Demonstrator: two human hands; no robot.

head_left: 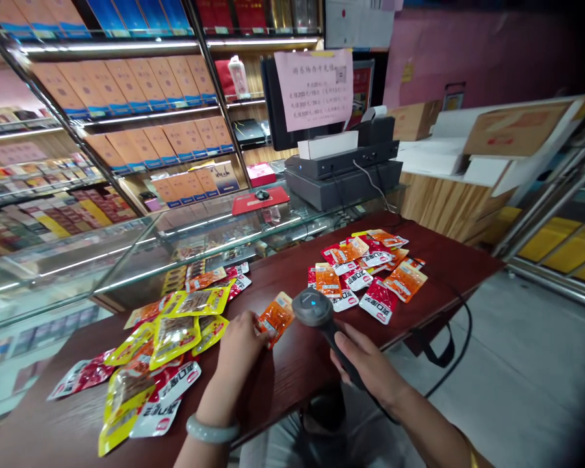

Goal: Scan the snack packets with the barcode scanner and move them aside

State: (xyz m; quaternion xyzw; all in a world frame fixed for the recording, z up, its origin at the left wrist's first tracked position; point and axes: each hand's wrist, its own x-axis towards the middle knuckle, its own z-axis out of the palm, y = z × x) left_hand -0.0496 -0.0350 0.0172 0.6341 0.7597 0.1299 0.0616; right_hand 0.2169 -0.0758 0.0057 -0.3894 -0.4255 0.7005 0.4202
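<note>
My left hand [241, 348], with a pale bangle on the wrist, pinches a small orange snack packet [275, 317] just above the dark red table [292, 370]. My right hand [368, 367] is wrapped round the handle of a grey barcode scanner [314, 309], whose head sits right beside the packet. A black cable [461, 331] trails from the scanner over the table's edge. A pile of yellow, red and white snack packets [175, 335] lies to the left of my left hand. A second heap of orange and red packets [370, 270] lies beyond the scanner.
A glass display counter [127, 253] runs along the far side of the table, with shelves of boxed goods [141, 110] behind it. A black till and monitor [341, 162] stand at the back, a red mouse mat [259, 200] beside them. Cardboard boxes [511, 130] rest on a wooden counter at right.
</note>
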